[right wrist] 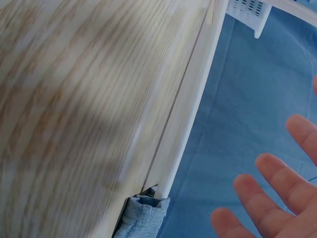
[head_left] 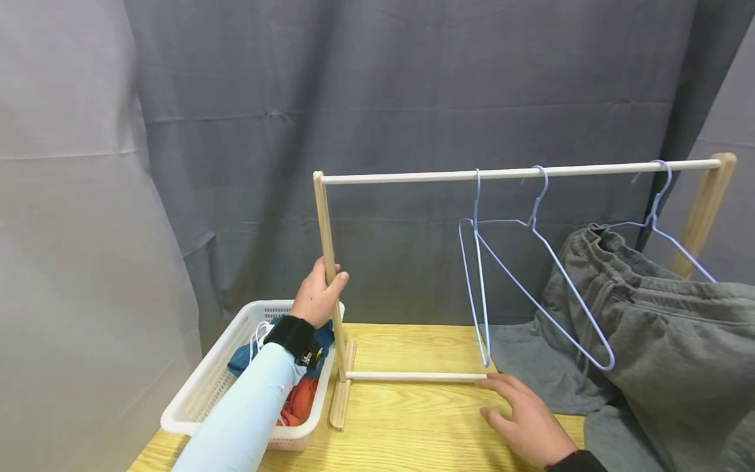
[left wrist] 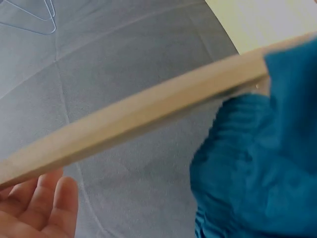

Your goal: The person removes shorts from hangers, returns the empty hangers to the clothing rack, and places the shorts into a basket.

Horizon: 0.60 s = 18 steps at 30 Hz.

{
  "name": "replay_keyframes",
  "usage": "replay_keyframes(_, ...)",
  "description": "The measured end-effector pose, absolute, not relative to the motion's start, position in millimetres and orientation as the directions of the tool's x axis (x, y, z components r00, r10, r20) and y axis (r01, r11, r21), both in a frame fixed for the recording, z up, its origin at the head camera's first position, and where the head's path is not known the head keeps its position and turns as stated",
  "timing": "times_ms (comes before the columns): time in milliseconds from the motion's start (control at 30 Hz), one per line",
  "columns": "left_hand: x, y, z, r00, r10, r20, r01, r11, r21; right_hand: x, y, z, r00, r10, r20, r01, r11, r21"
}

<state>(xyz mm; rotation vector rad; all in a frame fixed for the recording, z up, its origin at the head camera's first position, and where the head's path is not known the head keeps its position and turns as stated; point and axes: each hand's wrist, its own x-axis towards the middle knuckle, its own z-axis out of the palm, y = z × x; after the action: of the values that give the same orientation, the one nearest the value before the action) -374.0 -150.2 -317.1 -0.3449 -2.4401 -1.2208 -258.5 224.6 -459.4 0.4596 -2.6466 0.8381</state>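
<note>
A small wooden clothes rack (head_left: 407, 177) stands on the table. My left hand (head_left: 315, 295) grips its left post (left wrist: 148, 104), the thumb on the near side and some fingertips behind the wood. My right hand (head_left: 522, 416) is open beside the right part of the lower rail (head_left: 413, 376), its fingers spread in the right wrist view. Two light blue hangers (head_left: 566, 275) dangle from the middle of the top bar. At the right, another hanger (head_left: 655, 210) hangs with its lower part hidden by the waistband of grey sweatpants (head_left: 666, 328).
A white basket (head_left: 203, 367) stands left of the rack, holding blue cloth (head_left: 242, 359) and a reddish-orange cloth (head_left: 301, 400). Part of the grey sweatpants spreads over the wooden table (head_left: 413, 419) at the right. Grey curtains (head_left: 401, 78) hang behind.
</note>
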Motion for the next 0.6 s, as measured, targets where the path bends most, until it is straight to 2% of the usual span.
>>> replay_keyframes(267,-377,-144,-315,-0.863,-0.011,0.506,0.447,0.450,0.773,-258,225,-458,-0.922,-0.192,0.337,-0.351,0.782,-0.515)
replay_keyframes(600,-387,-134,-318,-0.840,-0.089,0.536,0.484,0.324,0.812,-257,224,-458,-0.903,-0.198,0.381,-0.387,0.760,-0.522)
